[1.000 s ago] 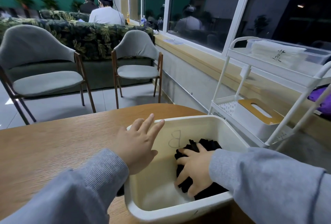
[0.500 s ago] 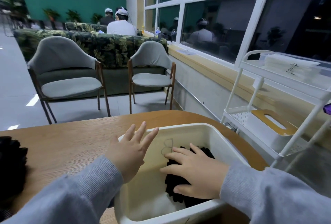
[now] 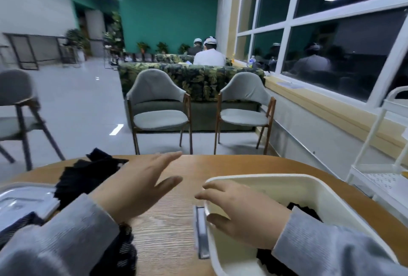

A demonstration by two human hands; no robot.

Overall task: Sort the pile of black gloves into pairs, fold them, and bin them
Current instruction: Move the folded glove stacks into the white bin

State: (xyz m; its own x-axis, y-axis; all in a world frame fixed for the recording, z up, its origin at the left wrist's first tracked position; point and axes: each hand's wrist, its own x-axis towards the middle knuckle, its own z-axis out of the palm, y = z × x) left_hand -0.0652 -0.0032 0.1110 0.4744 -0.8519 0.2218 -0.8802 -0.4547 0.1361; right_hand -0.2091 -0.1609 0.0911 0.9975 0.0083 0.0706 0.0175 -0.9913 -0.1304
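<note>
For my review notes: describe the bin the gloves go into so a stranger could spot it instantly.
On the wooden table, look to the near right corner. The white bin sits there, under the right hand, with black gloves inside. Unlike the clear lidded container at the left, it is opaque, open-topped and deep.

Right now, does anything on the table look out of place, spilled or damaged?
Nothing looks spilled or damaged. Loose black gloves still lie in an untidy heap on the wooden table, with more at its near edge, outside the white bin. Both hands, left and right, hold nothing.
</note>
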